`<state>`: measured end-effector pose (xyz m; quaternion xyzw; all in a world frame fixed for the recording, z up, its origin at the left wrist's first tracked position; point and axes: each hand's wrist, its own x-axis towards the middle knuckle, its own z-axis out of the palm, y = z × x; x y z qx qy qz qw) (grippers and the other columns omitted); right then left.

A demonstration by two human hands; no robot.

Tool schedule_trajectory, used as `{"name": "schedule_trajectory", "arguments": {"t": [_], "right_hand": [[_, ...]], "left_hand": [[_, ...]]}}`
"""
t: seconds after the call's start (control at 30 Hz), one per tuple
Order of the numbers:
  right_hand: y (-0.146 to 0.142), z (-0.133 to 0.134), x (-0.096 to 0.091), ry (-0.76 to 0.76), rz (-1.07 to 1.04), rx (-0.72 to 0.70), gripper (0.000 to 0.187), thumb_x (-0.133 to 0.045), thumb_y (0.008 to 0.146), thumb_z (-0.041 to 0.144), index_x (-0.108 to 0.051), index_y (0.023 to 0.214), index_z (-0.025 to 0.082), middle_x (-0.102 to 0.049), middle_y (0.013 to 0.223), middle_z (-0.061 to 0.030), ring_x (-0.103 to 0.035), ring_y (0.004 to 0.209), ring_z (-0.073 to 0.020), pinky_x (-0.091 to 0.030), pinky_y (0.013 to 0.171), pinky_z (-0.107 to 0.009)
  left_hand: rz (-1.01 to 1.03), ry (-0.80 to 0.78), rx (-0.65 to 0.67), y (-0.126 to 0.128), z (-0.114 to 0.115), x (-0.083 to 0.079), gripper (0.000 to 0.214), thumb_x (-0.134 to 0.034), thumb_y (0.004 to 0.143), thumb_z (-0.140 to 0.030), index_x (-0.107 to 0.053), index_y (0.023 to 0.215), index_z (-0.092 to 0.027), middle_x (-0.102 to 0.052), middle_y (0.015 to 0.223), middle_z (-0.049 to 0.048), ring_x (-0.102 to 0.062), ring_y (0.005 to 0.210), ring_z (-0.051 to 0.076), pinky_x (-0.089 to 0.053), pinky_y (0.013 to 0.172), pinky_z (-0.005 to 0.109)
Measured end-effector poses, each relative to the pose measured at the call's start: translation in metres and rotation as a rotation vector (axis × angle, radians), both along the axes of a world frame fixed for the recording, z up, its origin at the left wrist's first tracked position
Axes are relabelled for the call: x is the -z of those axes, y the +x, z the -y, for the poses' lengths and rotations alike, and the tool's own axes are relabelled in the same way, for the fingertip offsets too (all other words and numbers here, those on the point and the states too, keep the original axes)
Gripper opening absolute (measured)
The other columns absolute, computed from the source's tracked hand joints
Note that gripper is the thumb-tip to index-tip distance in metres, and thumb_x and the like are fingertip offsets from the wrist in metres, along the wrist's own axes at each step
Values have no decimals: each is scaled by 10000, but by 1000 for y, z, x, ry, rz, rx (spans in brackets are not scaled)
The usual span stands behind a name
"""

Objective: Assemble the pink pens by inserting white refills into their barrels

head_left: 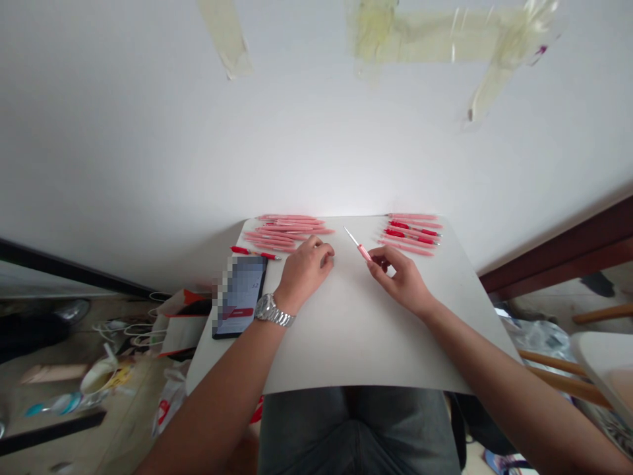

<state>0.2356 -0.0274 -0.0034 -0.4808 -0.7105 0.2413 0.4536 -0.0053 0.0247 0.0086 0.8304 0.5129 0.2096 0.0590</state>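
Fingers (pixel 378 266) of the right hand (pixel 403 280) pinch a slim pen piece (pixel 364 252), a short pinkish-red cylinder with a thin pale stem slanting up from it, well to the right of the tablet (pixel 253 290) and a little beyond its far edge. Nearer the tablet, on its right, the left hand (pixel 305 270) rests with its fingers curled inward; whether they press on anything cannot be told, since the palm faces away. A linked metal watch (pixel 270 309) on that wrist overlaps the tablet's right side. Just beyond the tablet lies a glossy red pen (pixel 254 253), and past that a loose heap of smooth, pink, tapered pens (pixel 289 231), part of it behind the left hand. Far to the tablet's right, a second group of pens (pixel 410 234) mixes pink ones with two red ones. Beneath the tablet, the white table (pixel 346 349) has a smooth, matte top with rounded corners. Blocky pixels cover the tablet's left part, and the pen piece's lower end is hidden within the grip.
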Motion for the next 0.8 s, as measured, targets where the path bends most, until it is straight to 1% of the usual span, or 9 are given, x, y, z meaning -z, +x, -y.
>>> {"name": "schedule_trajectory", "arguments": {"t": [0.17, 0.3, 0.43, 0.57, 0.73, 0.8], "right_hand": [[0, 0, 0, -4, -3, 7, 140, -609, 1020, 359, -659, 1068, 236, -662, 873, -33, -613, 770, -185, -507, 686, -339], [0, -1, 1, -4, -7, 8, 151, -617, 1018, 370, -663, 1071, 236, -662, 875, -32, -610, 767, -183, -504, 688, -336], [1, -1, 0, -12, 0, 12, 186, -607, 1024, 408, -665, 1072, 238, -661, 873, -36, -616, 772, -190, -511, 690, -342], [1, 0, -1, -12, 10, 16, 221, -595, 1028, 444, -663, 1069, 237, -668, 873, -45, -622, 772, -198, -522, 684, -350], [1, 0, -2, -10, 11, 14, 185, -601, 1027, 405, -661, 1065, 235, -665, 877, -42, -613, 770, -190, -518, 687, -347], [2, 0, -2, -10, 10, 13, 159, -605, 1024, 380, -659, 1060, 234, -661, 876, -38, -608, 769, -186, -514, 691, -346]], "left_hand": [[-25, 4, -6, 2, 2, -3, 128, -614, 975, -285, -735, 980, -243, -680, 1072, 35, -655, 881, 185, -431, 645, 317], [-38, 15, 0, 3, 3, -4, 95, -680, 941, -327, -716, 916, -242, -681, 1048, 29, -658, 904, 196, -438, 641, 323], [-21, 32, 1, 2, 2, -1, 83, -731, 905, -313, -683, 900, -245, -669, 1014, 28, -657, 897, 208, -439, 629, 329], [-13, 57, 2, 1, 1, 3, 56, -712, 920, -292, -675, 923, -250, -650, 997, 34, -649, 881, 214, -446, 626, 332], [-26, 63, 24, 3, 0, 4, 26, -677, 943, -248, -684, 920, -236, -636, 1022, 51, -639, 881, 213, -477, 669, 330], [-28, 62, 36, 4, 1, 3, 54, -646, 959, -215, -688, 930, -231, -633, 1026, 54, -637, 880, 210, -486, 688, 331]]}}
